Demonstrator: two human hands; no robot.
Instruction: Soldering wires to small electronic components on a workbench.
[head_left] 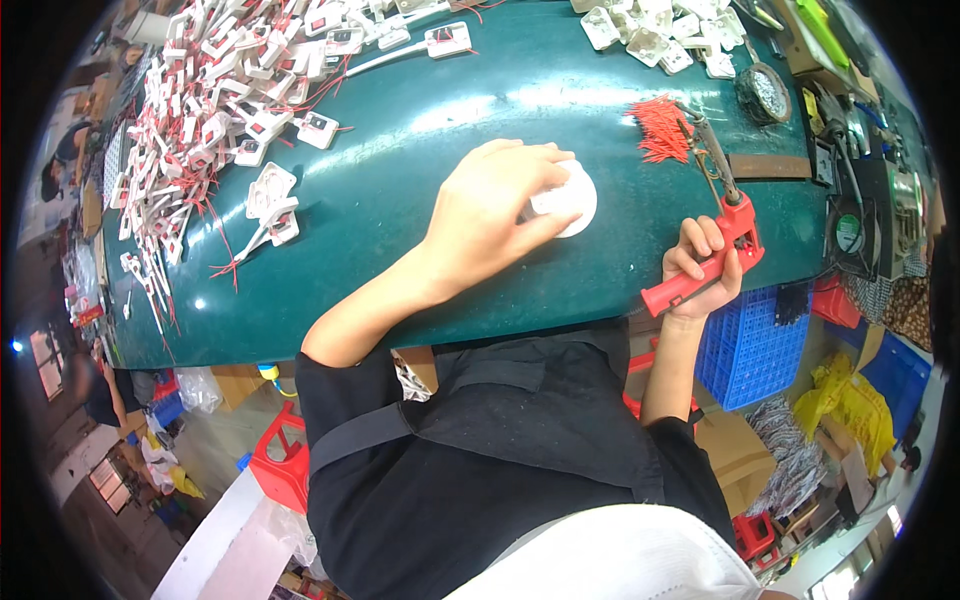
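Observation:
My left hand (490,205) lies palm down on the dark green table (420,130), its fingers closed over a round white plastic part (572,200). Part of that white piece is hidden under my fingers. My right hand (700,268) grips the red handle of a soldering gun (720,235) at the table's near edge, to the right of the white part. The gun's metal tip (705,145) points away from me, toward a bundle of short red wires (662,128).
A large heap of white plastic parts with red wires (210,110) covers the table's left side. More white parts (660,30) lie at the far right, beside a round tin (765,92). A small fan (850,232), a blue crate (750,345) and red stools (285,460) surround the bench.

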